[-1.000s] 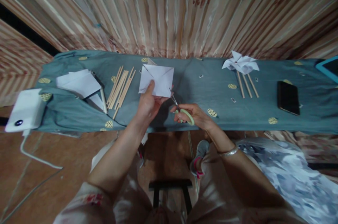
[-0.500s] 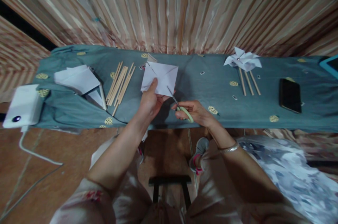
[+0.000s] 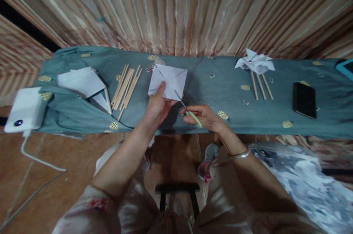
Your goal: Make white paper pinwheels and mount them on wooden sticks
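My left hand grips a square of white paper at its lower edge, thumb on top and fingers beneath. Slits run into the square from its corners. In my right hand is a pair of scissors with pale green handles. Their blades lie at the paper's lower right corner, pointing toward its middle. Left of the paper, several thin wooden sticks lie in a loose bunch. At the right are white paper pinwheels on wooden sticks, lying close together.
A narrow table with a green cloth runs across. White paper sheets and a white marker-like stick lie left. A white power bank with a cable hangs at the left edge. A black phone lies right; a stool stands below.
Hands, paper and scissors hold almost the same pose. The whole view has shifted very slightly; nothing was taken up or let go.
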The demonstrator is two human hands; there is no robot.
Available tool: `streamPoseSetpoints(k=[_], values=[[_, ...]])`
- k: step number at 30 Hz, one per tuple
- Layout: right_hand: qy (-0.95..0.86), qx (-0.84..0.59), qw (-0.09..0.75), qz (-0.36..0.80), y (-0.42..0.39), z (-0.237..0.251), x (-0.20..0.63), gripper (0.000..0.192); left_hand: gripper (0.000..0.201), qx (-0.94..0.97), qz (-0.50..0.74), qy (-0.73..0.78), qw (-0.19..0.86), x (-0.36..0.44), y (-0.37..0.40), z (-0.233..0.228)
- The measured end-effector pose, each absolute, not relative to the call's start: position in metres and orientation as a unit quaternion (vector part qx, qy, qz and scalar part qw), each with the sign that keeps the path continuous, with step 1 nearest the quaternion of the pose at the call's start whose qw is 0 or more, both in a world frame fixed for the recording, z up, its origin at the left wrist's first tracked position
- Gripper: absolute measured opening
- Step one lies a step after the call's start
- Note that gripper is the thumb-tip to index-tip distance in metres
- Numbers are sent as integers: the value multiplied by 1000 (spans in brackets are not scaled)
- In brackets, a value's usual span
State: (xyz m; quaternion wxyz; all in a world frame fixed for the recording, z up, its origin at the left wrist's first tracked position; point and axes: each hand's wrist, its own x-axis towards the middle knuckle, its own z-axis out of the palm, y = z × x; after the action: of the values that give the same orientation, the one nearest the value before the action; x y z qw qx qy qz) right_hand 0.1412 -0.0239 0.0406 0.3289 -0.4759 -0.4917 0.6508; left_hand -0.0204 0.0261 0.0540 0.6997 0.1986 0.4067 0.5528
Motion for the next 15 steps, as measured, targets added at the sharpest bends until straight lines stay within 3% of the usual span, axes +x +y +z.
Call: streamPoseSetpoints(k=[15], values=[[-499,-495,292,649,-23,44,143,51,37,185,559,396,705,-19,24,65]])
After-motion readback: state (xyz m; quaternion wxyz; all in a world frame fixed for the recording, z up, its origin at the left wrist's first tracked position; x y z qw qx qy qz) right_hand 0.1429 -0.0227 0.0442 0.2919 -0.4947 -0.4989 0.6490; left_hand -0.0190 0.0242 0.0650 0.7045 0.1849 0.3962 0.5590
